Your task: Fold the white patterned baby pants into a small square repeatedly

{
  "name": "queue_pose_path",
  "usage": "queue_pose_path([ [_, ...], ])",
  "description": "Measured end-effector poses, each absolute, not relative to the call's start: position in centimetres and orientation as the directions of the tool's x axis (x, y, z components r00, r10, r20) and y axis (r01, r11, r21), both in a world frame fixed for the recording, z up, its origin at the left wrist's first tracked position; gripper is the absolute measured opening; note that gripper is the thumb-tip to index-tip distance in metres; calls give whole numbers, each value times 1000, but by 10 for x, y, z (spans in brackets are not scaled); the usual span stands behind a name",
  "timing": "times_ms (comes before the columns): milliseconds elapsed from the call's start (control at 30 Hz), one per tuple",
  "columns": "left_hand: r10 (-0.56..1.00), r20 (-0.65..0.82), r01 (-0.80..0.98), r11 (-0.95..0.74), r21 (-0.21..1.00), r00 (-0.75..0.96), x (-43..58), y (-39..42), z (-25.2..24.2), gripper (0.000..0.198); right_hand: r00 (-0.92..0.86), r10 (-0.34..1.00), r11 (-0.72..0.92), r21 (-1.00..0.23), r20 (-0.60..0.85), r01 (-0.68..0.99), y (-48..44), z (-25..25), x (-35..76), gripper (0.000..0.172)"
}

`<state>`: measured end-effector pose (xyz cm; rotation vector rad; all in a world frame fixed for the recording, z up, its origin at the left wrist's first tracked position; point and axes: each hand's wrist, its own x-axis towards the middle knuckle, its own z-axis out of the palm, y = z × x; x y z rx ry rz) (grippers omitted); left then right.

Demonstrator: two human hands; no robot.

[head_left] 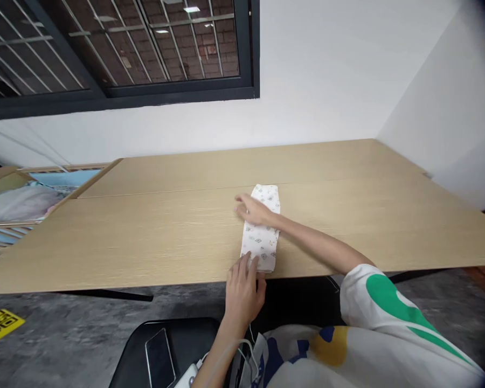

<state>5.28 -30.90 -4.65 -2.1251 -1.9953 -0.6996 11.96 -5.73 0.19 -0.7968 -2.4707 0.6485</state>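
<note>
A white cloth (pixel 262 237) with a small grey print lies folded into a long narrow strip on the table, running away from me. Its near end shows stacked layers close to the table's front edge. My left hand (pixel 244 288) rests at that near end, fingers stretched out and their tips touching the cloth's left corner. Reaching across the upper half of the strip is my right hand (pixel 254 210), palm down, with its fingers loosely bent and apart past the cloth's left edge. The underside of the right hand is hidden.
The wide wooden table (pixel 145 237) has a seam across it. Below its front edge, a phone (pixel 160 358) and a white device with a cable (pixel 187 375) lie on a black chair (pixel 202 328). A wooden crib (pixel 92 186) with bedding stands left. A barred window (pixel 153 43) is behind.
</note>
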Motion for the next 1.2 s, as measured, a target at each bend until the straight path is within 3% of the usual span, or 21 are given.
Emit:
queue_pose_path([
  [67, 906, 421, 979, -128, 161, 49, 63, -314, -63, 44, -847, 456, 800, -544, 274, 255, -104, -10, 133, 53],
  [133, 916, 398, 989, -90, 116, 37, 72, -320, -80, 44, -922, 196, 861, -509, 333, -1, -144, -26, 147, 60],
  [233, 929, 369, 997, -35, 73, 5, 79, -328, -100, 41, -945, 21, 867, -476, 326, -145, -176, -49, 162, 65],
  [367, 937, 348, 996, -17, 93, -16, 81, -329, -113, 42, -969, 110, 896, -444, 220, 1, -164, -63, 170, 65],
  [567, 934, 333, 980, 71, 184, -130, 90, -327, -114, 58, -948, 272, 931, -296, 163, 216, -90, -65, 168, 63],
  [833, 939, 312, 980, 94, 174, -146, 92, -329, -114, 58, -826, 562, 804, -262, 38, 534, 36, -67, 158, 67],
  [1100, 893, 426, 990, 128, 66, -144, 98, -327, -110, 60, -794, 604, 784, -227, 65, 578, 88, -61, 150, 70],
  [1200, 898, 420, 991, 125, 43, -132, 99, -328, -106, 60, -806, 565, 823, -192, 178, 535, 74, -57, 150, 69],
])
